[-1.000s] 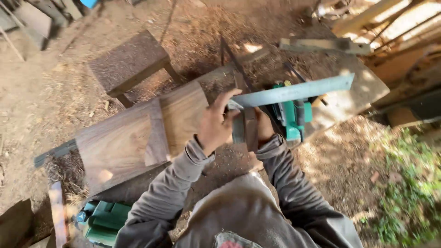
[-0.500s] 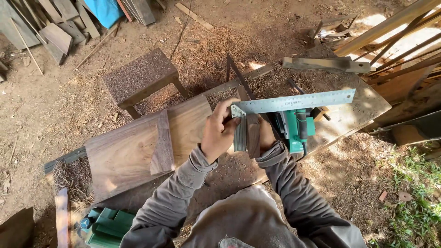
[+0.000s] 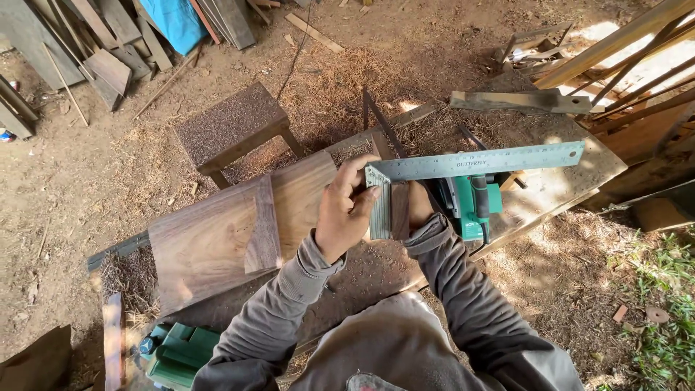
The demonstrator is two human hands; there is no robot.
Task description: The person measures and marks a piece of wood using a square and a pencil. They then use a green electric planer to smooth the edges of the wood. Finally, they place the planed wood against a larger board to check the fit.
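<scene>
The left hand has its fingers wrapped around the corner of a big L-shaped silver metal ruler, held over the sawdusty wooden workbench. The right hand grips a small dark wood block beside the ruler's short arm. A green power tool sits just behind.

Silver square — green planer

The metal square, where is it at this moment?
In the head view, the metal square lies right of centre, held at its corner by the left hand, with its long arm passing over the green power tool.
</scene>
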